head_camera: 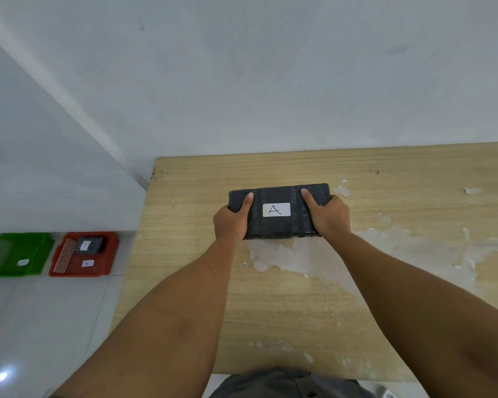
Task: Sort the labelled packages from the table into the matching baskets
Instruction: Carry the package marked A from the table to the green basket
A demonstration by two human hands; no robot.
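Note:
A dark wrapped package [279, 225] with a white label reading "A" lies on the wooden table [190, 196]. My left hand [232, 221] grips its left end, thumb on top. My right hand [328, 215] grips its right end the same way. On the floor to the left stand a green basket [0, 254] with a small white label and a red basket [98, 262] with its own label. Inside the red basket lies another dark package [88, 245].
The table stands against a white wall, its left edge next to open tiled floor [41, 326]. Patches of the table's veneer [314, 259] are peeled away near the package and to the right. The baskets sit close to the left wall.

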